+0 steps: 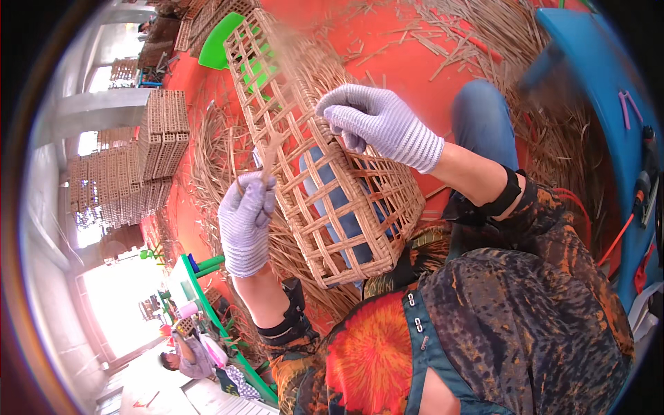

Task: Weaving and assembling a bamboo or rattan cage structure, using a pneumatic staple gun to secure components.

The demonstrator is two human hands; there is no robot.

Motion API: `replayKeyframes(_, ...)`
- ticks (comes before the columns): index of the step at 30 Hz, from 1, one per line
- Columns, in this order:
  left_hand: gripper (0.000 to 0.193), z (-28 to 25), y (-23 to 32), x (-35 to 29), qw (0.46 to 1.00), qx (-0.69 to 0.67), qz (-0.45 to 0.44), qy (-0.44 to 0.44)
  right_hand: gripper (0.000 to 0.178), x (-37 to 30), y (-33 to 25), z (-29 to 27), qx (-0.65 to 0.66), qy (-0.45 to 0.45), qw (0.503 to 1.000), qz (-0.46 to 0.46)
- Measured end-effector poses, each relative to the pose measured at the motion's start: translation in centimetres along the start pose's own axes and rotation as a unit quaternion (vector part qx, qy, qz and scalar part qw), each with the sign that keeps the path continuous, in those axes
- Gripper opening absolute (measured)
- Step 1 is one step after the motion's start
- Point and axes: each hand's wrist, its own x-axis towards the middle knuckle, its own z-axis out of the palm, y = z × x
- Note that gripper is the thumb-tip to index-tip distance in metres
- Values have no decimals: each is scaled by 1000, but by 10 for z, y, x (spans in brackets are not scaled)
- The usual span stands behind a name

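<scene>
A long basket (346, 173) of open lattice weave in tan strips lies across my legs. My left hand (245, 221), in a striped grey-white knit glove, is just left of the basket. Its fingers pinch a flat tan weaving strip (270, 158), whose end sticks up in front of the lattice. My right hand (384, 124), gloved alike, is at the basket's right edge, next to the corner where the dense weave meets the open one. Its fingers are curled closed with the tips turned down, and what they hold, if anything, is hidden.
Loose strips (225, 155) litter the red floor (398, 45). A green stool (221, 41) is beyond the basket, and a blue table (588, 62) with a corded tool (644, 183) stands at right. Woven goods (162, 131) are stacked at left. Another person (194, 356) is by a green table (228, 339).
</scene>
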Motion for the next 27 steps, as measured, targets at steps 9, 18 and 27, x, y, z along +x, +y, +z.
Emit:
replayKeyframes(9,21,39,10,15,975,209,-70,-10,26,-14,-1,-1,53,-67,996,-21)
replayKeyframes(18,20,56,10,8,973,226,-49,24,22,-20,5,10,64,-43,997,-30)
replayKeyframes(27,27,-78,-1,3,988,30,-59,137,24,-13,33,-2,23,34,998,54)
